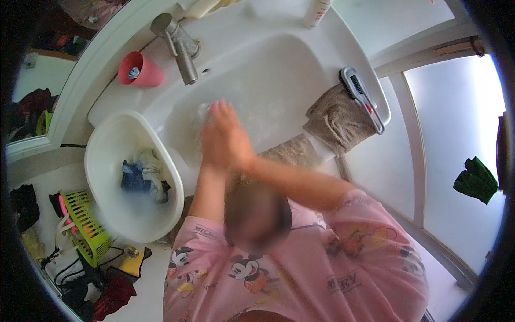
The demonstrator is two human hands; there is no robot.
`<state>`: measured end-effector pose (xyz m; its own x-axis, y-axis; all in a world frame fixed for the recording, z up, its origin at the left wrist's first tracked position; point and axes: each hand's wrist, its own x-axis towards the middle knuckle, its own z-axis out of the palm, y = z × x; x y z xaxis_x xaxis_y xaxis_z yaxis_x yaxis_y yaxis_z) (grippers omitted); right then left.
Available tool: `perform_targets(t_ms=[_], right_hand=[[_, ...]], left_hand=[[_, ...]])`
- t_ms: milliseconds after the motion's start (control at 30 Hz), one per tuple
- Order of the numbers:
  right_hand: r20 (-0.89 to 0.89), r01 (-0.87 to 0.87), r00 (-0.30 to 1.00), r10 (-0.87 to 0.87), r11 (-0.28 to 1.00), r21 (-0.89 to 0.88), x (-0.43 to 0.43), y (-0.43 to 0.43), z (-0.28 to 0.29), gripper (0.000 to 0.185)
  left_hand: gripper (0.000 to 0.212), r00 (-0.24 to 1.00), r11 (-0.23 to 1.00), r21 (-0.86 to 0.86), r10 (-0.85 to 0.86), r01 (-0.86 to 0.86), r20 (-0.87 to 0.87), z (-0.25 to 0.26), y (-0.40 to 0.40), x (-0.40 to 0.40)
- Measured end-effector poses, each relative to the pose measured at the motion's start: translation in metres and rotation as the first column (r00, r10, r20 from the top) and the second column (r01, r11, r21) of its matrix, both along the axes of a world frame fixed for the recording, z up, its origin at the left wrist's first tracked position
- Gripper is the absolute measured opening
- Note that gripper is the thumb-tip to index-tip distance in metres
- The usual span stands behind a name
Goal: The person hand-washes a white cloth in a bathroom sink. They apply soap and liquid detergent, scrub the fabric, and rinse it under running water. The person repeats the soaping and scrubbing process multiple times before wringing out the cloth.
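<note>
Over the near left part of the white washbasin [281, 60], my left hand [210, 139] and my right hand [236, 139] are pressed together, fingers pointing away from me. Both are blurred, and the space between the palms is hidden. Something whitish, perhaps suds or splashing water [202, 110], shows beside the fingertips; its nature is unclear. Just beyond the hands is the metal faucet [187, 60]. A white plastic tub [175, 173] stands left of my left forearm, with dark blue and pale cloths [141, 173] inside.
A pink cup [151, 74] stands left of the faucet. On the basin's right rim lie a brown towel [338, 120] and a grey-and-black brush [356, 86]. A white bottle [318, 14] is at the far rim. A green basket [86, 225] sits low at the left.
</note>
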<state>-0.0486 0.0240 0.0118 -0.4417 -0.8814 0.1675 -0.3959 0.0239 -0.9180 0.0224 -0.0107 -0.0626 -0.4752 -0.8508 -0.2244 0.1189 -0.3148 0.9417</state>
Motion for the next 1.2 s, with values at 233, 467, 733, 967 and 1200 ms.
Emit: perform_targets(t_ms=[233, 467, 733, 967, 1200], right_hand=[[-0.043, 0.044, 0.998, -0.047, 0.997, -0.058, -0.012, -0.006, -0.096, 0.049], [0.138, 0.206, 0.962, -0.238, 0.956, 0.21, -0.039, -0.032, -0.054, 0.047], [0.231, 0.081, 0.967, -0.107, 0.989, 0.12, -0.007, 0.009, -0.019, 0.03], [0.382, 0.062, 0.912, -0.148, 0.971, 0.23, -0.025, -0.011, -0.044, 0.027], [0.691, 0.018, 0.623, -0.367, 0.889, 0.457, -0.056, -0.027, -0.054, 0.041]], left_hand=[[0.037, 0.995, 0.996, 0.074, 0.049, -0.042, -0.091, 0.013, 0.008, -0.029], [0.04, 0.91, 0.803, 0.586, 0.32, -0.113, -0.263, 0.025, 0.012, -0.032], [0.049, 0.921, 0.855, 0.483, 0.325, -0.19, -0.213, 0.024, 0.006, -0.022], [0.048, 0.889, 0.814, 0.56, 0.361, -0.153, -0.281, 0.033, 0.018, -0.033], [0.05, 0.893, 0.814, 0.489, 0.428, -0.314, -0.138, 0.026, 0.013, -0.041]])
